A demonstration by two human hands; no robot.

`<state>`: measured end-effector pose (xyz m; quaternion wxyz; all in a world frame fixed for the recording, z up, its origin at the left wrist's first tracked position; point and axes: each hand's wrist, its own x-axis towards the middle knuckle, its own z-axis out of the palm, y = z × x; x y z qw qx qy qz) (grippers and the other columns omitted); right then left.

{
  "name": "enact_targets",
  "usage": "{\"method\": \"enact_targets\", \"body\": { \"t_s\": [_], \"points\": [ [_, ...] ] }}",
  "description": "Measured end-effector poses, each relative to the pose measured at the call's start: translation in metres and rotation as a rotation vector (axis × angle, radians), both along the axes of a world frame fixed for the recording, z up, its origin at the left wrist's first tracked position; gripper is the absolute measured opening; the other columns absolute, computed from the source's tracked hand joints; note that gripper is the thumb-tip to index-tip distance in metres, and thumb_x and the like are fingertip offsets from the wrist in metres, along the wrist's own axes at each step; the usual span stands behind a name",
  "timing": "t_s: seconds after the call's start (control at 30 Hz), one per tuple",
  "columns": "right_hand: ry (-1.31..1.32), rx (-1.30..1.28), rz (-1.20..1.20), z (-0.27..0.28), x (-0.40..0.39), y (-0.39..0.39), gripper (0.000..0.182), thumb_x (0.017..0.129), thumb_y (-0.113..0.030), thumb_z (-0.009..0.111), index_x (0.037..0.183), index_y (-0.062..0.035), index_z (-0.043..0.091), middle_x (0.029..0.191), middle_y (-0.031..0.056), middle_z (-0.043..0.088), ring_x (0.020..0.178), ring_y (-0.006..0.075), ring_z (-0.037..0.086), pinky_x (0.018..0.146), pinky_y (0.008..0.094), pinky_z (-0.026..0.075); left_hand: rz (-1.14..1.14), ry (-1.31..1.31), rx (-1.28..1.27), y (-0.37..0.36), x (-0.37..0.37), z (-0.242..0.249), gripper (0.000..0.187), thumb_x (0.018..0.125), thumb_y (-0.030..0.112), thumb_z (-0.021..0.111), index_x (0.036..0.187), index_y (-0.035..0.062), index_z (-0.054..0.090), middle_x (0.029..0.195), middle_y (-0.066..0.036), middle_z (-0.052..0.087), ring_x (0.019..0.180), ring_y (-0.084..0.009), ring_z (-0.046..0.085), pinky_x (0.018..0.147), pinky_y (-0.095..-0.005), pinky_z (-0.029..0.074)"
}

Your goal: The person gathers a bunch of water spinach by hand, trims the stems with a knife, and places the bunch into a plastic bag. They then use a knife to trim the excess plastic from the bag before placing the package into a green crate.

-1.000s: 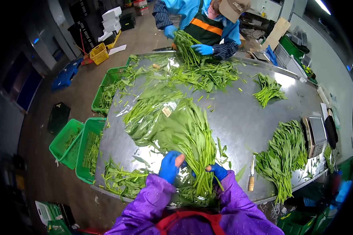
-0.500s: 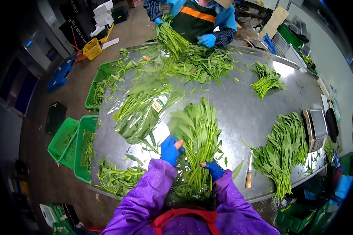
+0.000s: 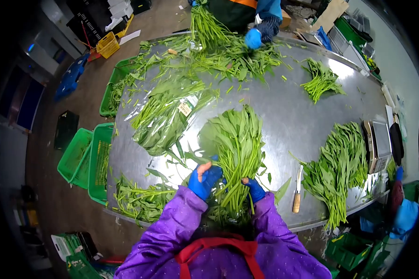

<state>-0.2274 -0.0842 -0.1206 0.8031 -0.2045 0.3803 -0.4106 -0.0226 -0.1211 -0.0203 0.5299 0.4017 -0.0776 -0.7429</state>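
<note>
A bunch of water spinach [image 3: 239, 139] lies in front of me, leaves pointing away and stems toward my body. My right hand [image 3: 254, 189], in a blue glove with the thumb tip bare, closes on the stems from the right, its thumb on top. On the other side, my left hand [image 3: 205, 180] is beside the stems, thumb lifted apart from the gloved fingers; the bunch partly hides those fingertips. Beyond it to the left is a clear plastic bag of greens [image 3: 160, 123] with a label. A knife with a wooden handle [image 3: 296, 200] rests to the right.
A large pile of greens [image 3: 337, 172] lies at right beside a scale [image 3: 378, 144]. A smaller bunch [image 3: 321, 81] sits farther back. Loose cuttings [image 3: 142, 200] are at front left, near green crates [image 3: 97, 162]. Across the metal table [image 3: 284, 121], a co-worker [image 3: 230, 16] handles greens.
My left thumb has drawn back from the stems, while my right hand stays on them. The view has shifted slightly. The co-worker's blue-gloved hand has moved lower over the greens.
</note>
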Motion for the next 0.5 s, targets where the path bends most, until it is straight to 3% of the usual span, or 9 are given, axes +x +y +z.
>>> {"method": "enact_targets", "body": {
  "t_s": [0.1, 0.2, 0.33, 0.37, 0.47, 0.5],
  "points": [
    [-0.125, 0.103, -0.015, 0.064, 0.010, -0.002, 0.054, 0.078, -0.032, 0.062, 0.119, 0.0006, 0.049, 0.108, 0.0108, 0.059, 0.097, 0.0221, 0.058, 0.088, 0.0333, 0.045, 0.021, -0.131, -0.296, 0.008, -0.008, 0.017, 0.032, 0.090, 0.028, 0.044, 0.107, 0.0032, 0.055, 0.111, -0.016, 0.058, 0.098, -0.0295, 0.057, 0.088, -0.0430, 0.044],
    [-0.196, 0.192, 0.007, 0.058, 0.013, 0.003, 0.056, 0.078, -0.032, 0.062, 0.122, -0.0006, 0.046, 0.109, 0.0116, 0.058, 0.097, 0.0232, 0.058, 0.086, 0.0351, 0.047, -0.055, 0.105, -0.238, 0.016, -0.006, 0.016, 0.032, 0.091, 0.029, 0.044, 0.107, 0.0035, 0.054, 0.113, -0.016, 0.057, 0.097, -0.0306, 0.057, 0.086, -0.0414, 0.045],
    [-0.289, 0.111, -0.043, 0.044, 0.028, 0.012, 0.060, 0.081, -0.040, 0.059, 0.125, -0.0025, 0.043, 0.113, 0.0129, 0.056, 0.098, 0.0239, 0.058, 0.087, 0.0364, 0.046, -0.043, -0.175, -0.063, 0.033, -0.015, 0.018, 0.031, 0.091, 0.028, 0.045, 0.107, 0.0027, 0.053, 0.082, -0.010, 0.058, 0.080, -0.0238, 0.058, 0.080, -0.0384, 0.046],
    [-0.291, 0.111, -0.081, 0.045, 0.029, 0.016, 0.061, 0.083, -0.042, 0.058, 0.127, -0.0033, 0.040, 0.116, 0.0158, 0.054, 0.100, 0.0287, 0.057, 0.088, 0.0414, 0.046, -0.013, -0.222, -0.160, 0.036, -0.021, 0.018, 0.027, 0.089, 0.022, 0.049, 0.106, 0.0017, 0.053, 0.074, -0.004, 0.052, 0.072, -0.0161, 0.054, 0.075, -0.0340, 0.046],
    [-0.392, 0.205, -0.070, 0.021, 0.029, 0.025, 0.061, 0.083, -0.044, 0.058, 0.128, -0.0056, 0.040, 0.118, 0.0138, 0.054, 0.102, 0.0280, 0.056, 0.088, 0.0413, 0.045, -0.023, -0.397, -0.213, 0.045, -0.033, 0.016, 0.022, 0.086, 0.015, 0.053, 0.105, 0.0021, 0.055, 0.077, -0.003, 0.053, 0.070, -0.0118, 0.051, 0.073, -0.0300, 0.045],
    [-0.319, 0.275, -0.089, 0.035, 0.030, 0.027, 0.062, 0.082, -0.044, 0.058, 0.128, -0.0062, 0.040, 0.120, 0.0131, 0.053, 0.104, 0.0260, 0.054, 0.088, 0.0402, 0.045, -0.031, -0.446, -0.234, 0.048, -0.034, 0.001, 0.021, 0.085, 0.012, 0.054, 0.104, 0.0023, 0.055, 0.078, -0.002, 0.054, 0.070, -0.0110, 0.051, 0.072, -0.0281, 0.044]
  ]
}}
